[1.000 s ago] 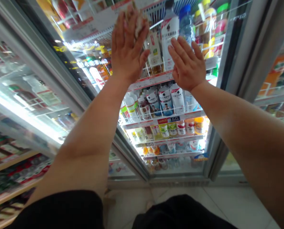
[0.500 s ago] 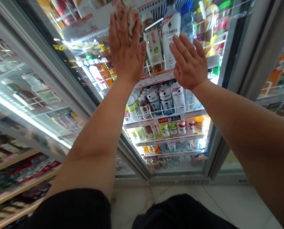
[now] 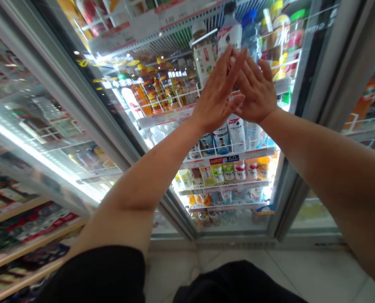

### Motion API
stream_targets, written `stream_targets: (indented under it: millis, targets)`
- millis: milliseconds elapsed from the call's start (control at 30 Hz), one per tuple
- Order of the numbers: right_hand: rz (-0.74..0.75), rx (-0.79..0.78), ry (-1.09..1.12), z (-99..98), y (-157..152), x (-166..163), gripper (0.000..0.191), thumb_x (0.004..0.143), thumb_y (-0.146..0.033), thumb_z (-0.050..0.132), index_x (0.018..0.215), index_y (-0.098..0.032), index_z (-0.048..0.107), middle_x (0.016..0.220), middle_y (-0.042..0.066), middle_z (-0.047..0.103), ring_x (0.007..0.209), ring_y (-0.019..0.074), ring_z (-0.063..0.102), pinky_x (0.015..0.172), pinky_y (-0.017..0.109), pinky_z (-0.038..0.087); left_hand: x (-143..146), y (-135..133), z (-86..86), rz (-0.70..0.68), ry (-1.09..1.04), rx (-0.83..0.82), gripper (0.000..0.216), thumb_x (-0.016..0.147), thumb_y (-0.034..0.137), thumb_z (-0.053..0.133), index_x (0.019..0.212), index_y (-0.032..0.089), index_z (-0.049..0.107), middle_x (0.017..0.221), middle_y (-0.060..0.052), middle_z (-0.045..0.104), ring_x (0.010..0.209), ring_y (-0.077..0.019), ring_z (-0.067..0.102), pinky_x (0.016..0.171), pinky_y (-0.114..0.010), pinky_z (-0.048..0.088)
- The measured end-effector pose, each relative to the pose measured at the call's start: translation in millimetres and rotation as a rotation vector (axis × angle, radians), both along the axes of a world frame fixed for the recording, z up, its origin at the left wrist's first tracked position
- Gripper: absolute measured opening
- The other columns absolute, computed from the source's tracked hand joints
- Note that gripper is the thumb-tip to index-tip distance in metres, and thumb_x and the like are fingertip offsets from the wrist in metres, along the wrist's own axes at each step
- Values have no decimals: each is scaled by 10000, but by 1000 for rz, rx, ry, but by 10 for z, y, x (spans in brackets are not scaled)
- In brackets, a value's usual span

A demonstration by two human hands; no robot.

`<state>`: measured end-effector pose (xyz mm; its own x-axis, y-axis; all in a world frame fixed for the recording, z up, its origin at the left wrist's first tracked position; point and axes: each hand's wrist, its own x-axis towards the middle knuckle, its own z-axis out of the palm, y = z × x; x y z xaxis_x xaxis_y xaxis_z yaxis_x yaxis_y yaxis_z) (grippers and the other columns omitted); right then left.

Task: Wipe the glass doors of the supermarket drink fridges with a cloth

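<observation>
- Left hand (image 3: 217, 94), fingers flat and spread, holds nothing, pressed on the fridge door (image 3: 118, 109).
- Right hand (image 3: 258, 90), equally flat and empty, overlaps its fingertips.
- Bottles (image 3: 220, 139) behind the glass.

fridge shelves (image 3: 225, 160) | wire racks w/ bottles (image 3: 220, 136) | lower rows prob. small cups (image 3: 239, 168)

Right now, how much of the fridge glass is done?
Done: cannot tell; bottles show clearly through the glass door. In hand: left hand and right hand lie open against its upper part, fingers overlapping. Left: probably the lower glass, which neither hand reaches.
</observation>
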<state>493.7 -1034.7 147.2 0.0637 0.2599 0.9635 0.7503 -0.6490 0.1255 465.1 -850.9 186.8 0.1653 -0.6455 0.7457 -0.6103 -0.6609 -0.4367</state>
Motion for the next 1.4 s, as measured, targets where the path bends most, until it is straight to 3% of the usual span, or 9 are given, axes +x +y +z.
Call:
stream_targets:
  millis: [267,467,600,700,900,1000,1100,1267,1400]
  targets:
    - [-159,-20,-15,-6,10,-120,642,920,-551,453,1531,-371,369,1597,-94,303,1519,280,279,1311,494,101,56,554,-20,76,-162,-136,629,1013,479,276,1611,388,100,1672,110,83,1533,-115,-53,1298,-414,75]
    - [-336,368,-202,-14,5,-61,584,966,-463,480,1520,-290,410,1574,52,389,1472,325,360,1195,626,255,391,1047,36,163,-331,23,976,809,664,496,1591,443,-43,1622,236,125,1400,-47,-358,1272,-389,-188]
    - [-254,-151,-133,17,-70,-58,652,936,-481,555,1543,-370,344,1604,-37,297,1505,285,312,1251,568,224,374,971,5,461,-260,-104,933,858,654,443,1610,374,-34,1629,220,98,1375,-30,-385,1283,-348,-172]
    - [-95,-555,23,42,-93,-57,605,909,-509,588,1483,-435,412,1574,-105,332,1502,221,319,1298,460,192,314,867,-24,456,-220,-237,802,952,524,397,1613,351,-22,1638,212,71,1400,-40,-370,1276,-361,-189]
    - [-94,-243,-14,-453,296,-122,497,975,-410,455,1460,-310,489,1569,-42,355,1510,227,285,1290,477,244,282,862,-42,189,-147,-304,654,970,413,315,1593,449,118,1609,236,-1,1489,-91,-182,1303,-415,-70]
    - [9,-582,-2,-683,487,-151,427,1005,-303,388,1401,-337,542,1496,-79,477,1441,120,405,1235,377,392,300,877,-45,245,-172,-283,752,924,434,347,1598,442,13,1597,251,-29,1453,-66,-239,1302,-426,-79]
    - [49,-746,-4,-577,480,-137,420,1021,-259,369,1399,-328,539,1497,-92,479,1436,83,404,1261,320,345,303,879,-54,302,-223,-261,899,857,502,404,1596,399,-97,1605,246,-11,1413,-49,-312,1287,-400,-154]
    - [-88,-309,-69,-323,313,-93,509,1019,-314,414,1527,-297,381,1605,-36,319,1529,223,230,1298,506,242,261,875,-61,233,-231,-267,929,809,526,484,1602,428,10,1606,263,109,1410,-20,-326,1295,-372,-121]
    - [-34,-639,-136,-318,291,-123,439,1032,-285,440,1468,-243,459,1527,-2,467,1461,181,393,1208,436,435,250,869,-37,138,-124,-321,737,888,465,391,1589,445,168,1587,273,118,1454,-33,-233,1286,-345,-153]
